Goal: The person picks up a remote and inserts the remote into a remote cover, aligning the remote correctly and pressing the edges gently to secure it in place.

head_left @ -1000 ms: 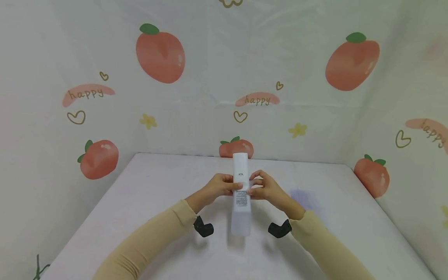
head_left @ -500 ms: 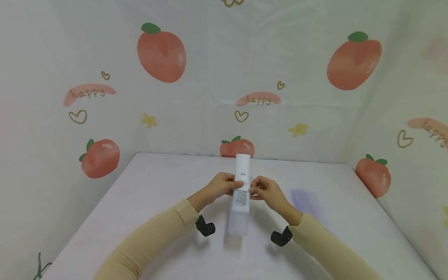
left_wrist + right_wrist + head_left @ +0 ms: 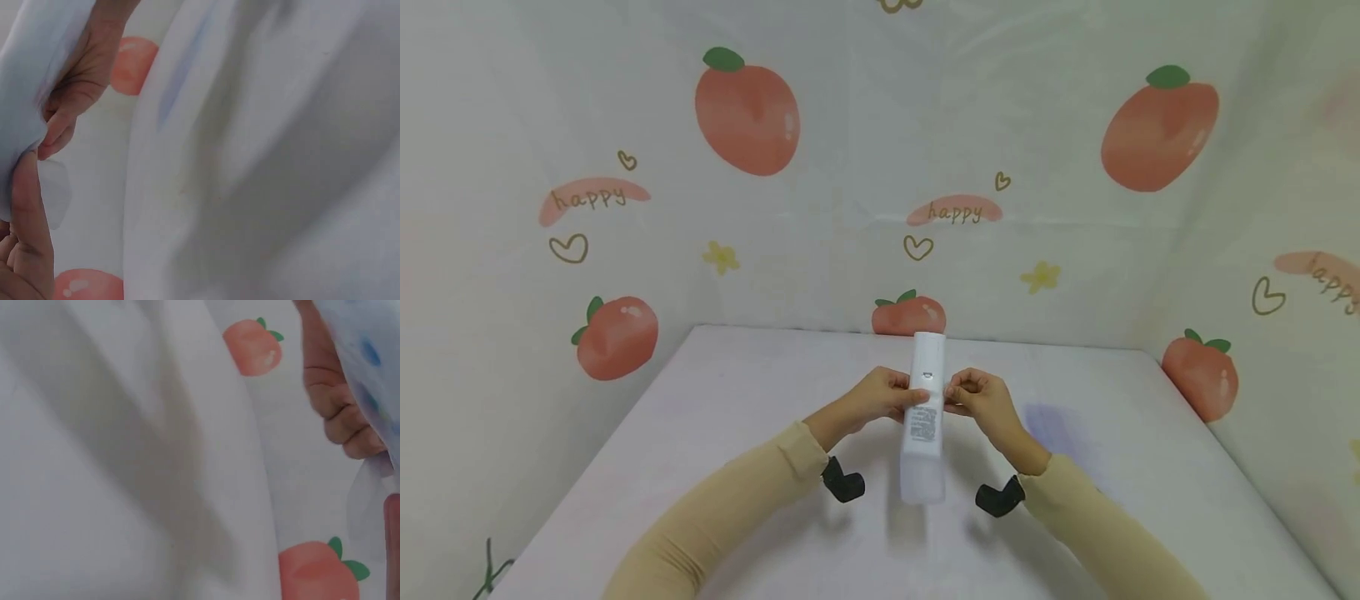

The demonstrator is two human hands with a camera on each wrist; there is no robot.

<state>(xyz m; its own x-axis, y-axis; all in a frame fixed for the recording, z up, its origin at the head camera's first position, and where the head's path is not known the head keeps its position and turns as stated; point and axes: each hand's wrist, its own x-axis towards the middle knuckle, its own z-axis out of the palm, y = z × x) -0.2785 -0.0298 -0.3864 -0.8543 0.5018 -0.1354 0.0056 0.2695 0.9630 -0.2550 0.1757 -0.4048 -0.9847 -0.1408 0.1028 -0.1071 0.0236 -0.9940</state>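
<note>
A long white plastic-looking pack (image 3: pixel 927 425) with grey print on its side stands between both hands over the table in the head view. Its lower end looks translucent. My left hand (image 3: pixel 880 395) grips it from the left, thumb across the printed face and fingers behind. At its right edge, my right hand (image 3: pixel 988 404) pinches with thumb and forefinger, the other fingers curled. Blue spots mark the pack (image 3: pixel 375 369) in the right wrist view. A translucent flap (image 3: pixel 56 194) shows beyond the pack in the left wrist view. What lies between the right fingertips is too small to tell.
The white table (image 3: pixel 760 375) spreads around the hands, with a faint purple stain (image 3: pixel 1052 429) to the right. Behind stands a white cloth backdrop (image 3: pixel 850 167) printed with peaches. Black wrist mounts (image 3: pixel 842 481) sit below both sleeves.
The pack and the left hand have shifted slightly right. The right hand has drawn its fingers together at the pack's right edge and moved slightly right.
</note>
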